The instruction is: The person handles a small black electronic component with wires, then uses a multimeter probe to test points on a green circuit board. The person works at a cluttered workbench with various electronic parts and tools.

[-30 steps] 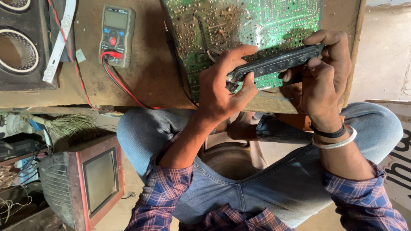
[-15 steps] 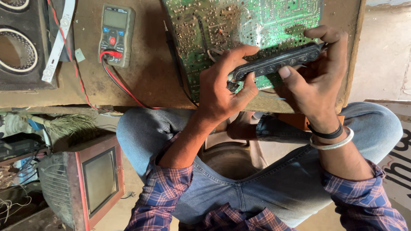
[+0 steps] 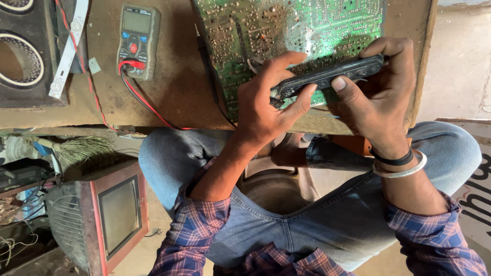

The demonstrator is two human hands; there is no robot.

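1. Over the near edge of the wooden workbench (image 3: 169, 97), a long black button strip (image 3: 327, 76) is held between both hands, and it is pinched at its lower-left end by the left hand (image 3: 266, 110), thumb and fingers closed around it.
2. The upper-right end is gripped by the right hand (image 3: 376, 97); the fingers are curled over the top while the thumb is pressed flat against the strip's near face.
3. A row of small round buttons can be seen along the strip, which is tilted, its right end raised.
4. Directly beneath the strip, a green circuit board (image 3: 286, 30) is laid solder-side up on the bench; whether the strip is touching it cannot be told.
5. The step in hand is judged to be an inspection or a prising-apart of the strip. A firm hold at both ends is called for next, with thumb pressure applied carefully so that nothing thin is snapped.
6. Further left, a grey multimeter (image 3: 137, 38) is set face up, with red and black leads (image 3: 140, 99) trailed across the bench.
7. At the far left, a black speaker panel (image 3: 23, 56) is seen, with a white strip (image 3: 69, 48) lying beside it.
8. Below the bench, a small red-framed screen unit (image 3: 115, 217) is stood on the floor beside the person's knee.
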